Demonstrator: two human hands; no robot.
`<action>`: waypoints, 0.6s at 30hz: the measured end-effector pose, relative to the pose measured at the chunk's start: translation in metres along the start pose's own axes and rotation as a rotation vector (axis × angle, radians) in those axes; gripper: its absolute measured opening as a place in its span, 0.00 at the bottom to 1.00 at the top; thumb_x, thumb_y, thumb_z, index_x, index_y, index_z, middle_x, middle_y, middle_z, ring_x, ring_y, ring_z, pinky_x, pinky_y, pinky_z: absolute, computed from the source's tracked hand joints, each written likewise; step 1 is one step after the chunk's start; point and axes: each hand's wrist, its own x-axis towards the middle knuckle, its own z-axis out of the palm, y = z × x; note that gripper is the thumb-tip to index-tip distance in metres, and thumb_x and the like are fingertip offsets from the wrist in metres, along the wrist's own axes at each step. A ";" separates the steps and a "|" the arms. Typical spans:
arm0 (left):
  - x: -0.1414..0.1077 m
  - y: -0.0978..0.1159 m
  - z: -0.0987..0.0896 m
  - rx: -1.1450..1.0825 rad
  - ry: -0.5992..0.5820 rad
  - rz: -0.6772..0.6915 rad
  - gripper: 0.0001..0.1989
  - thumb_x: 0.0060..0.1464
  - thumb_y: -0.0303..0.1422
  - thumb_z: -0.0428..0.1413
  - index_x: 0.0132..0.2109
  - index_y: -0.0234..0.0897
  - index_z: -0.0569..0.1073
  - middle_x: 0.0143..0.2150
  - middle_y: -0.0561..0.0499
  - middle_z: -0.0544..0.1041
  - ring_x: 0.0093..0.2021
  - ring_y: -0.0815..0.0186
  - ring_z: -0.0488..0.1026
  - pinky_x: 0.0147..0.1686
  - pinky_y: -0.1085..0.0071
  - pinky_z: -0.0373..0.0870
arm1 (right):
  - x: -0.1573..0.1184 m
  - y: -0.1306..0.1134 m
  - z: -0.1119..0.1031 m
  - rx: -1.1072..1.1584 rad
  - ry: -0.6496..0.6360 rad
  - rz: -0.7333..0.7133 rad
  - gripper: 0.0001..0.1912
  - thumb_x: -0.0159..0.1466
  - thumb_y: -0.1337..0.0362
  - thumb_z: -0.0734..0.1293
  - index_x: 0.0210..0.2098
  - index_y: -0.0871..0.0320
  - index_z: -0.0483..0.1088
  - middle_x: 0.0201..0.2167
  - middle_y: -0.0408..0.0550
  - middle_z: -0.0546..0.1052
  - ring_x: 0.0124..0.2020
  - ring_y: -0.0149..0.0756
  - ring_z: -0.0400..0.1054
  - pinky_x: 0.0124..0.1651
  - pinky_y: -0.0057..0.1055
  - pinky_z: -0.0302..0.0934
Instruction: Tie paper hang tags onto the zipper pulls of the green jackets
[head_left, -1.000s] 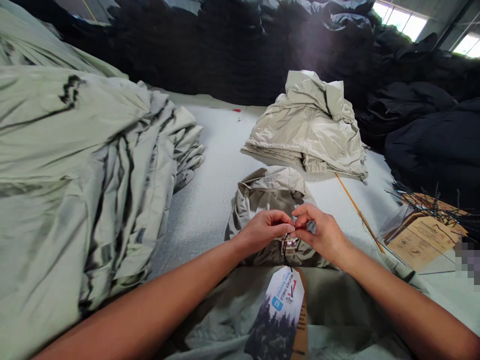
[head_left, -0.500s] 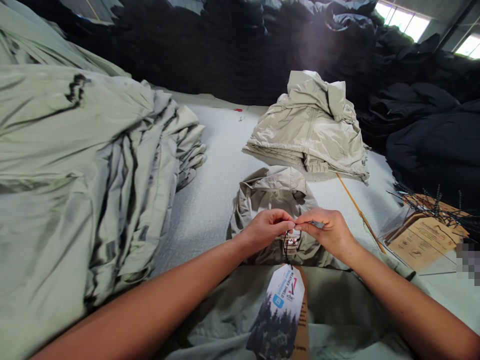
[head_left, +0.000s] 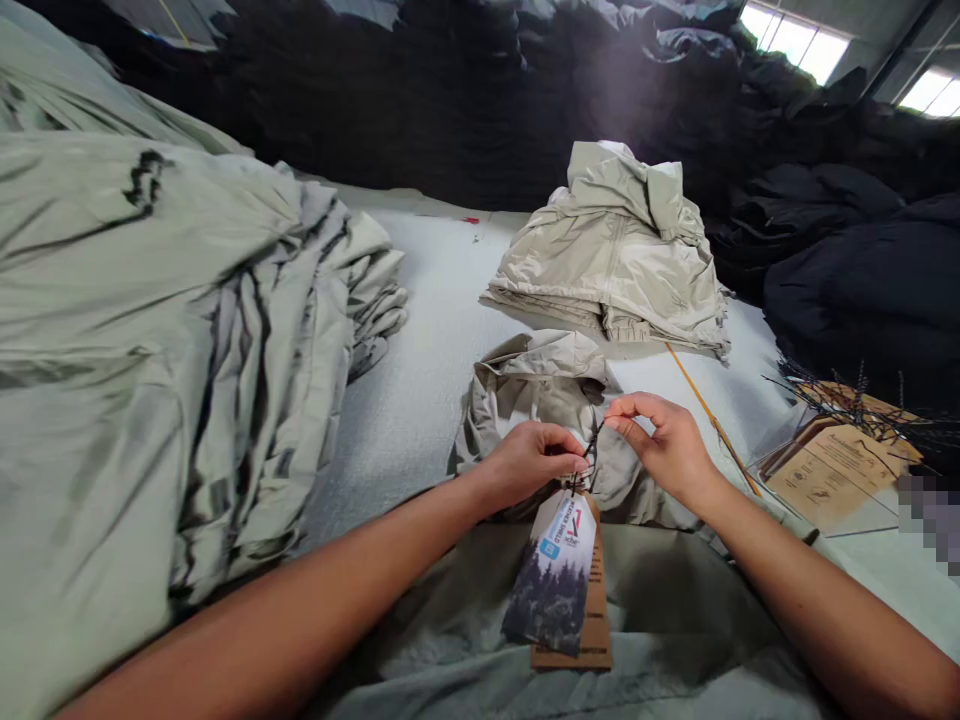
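A greyish-beige hooded jacket (head_left: 536, 350) lies in front of me, its collar facing up and its body spread toward me. Above the neck, my left hand (head_left: 529, 462) is closed in a pinch on a black hang tag string (head_left: 595, 438). My right hand (head_left: 664, 445) pinches the upper end of that same string, a little higher and to the right. From the string hang a printed tag with a forest picture (head_left: 551, 580) and, behind it, a brown card tag (head_left: 596, 640). The neck label is mostly hidden by the left fingers and string.
A tall heap of similar jackets (head_left: 150, 300) fills the left side. Folded jackets (head_left: 607, 250) are stacked farther back on the white table (head_left: 420, 350). At right are an orange stick (head_left: 712, 420) and brown tags with black strings (head_left: 840, 470). Dark garments (head_left: 450, 100) rise behind.
My hands were together at the string; the right hand has moved up and right, drawing the string out between them. The tags have risen, and more of the brown one shows.
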 end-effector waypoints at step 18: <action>-0.024 0.035 -0.006 -0.653 -0.090 -0.264 0.19 0.40 0.42 0.69 0.29 0.31 0.73 0.23 0.57 0.63 0.21 0.78 0.51 0.18 0.80 0.44 | -0.017 -0.032 0.007 -0.130 0.015 -0.426 0.05 0.66 0.70 0.65 0.39 0.56 0.72 0.35 0.46 0.78 0.37 0.35 0.69 0.45 0.38 0.57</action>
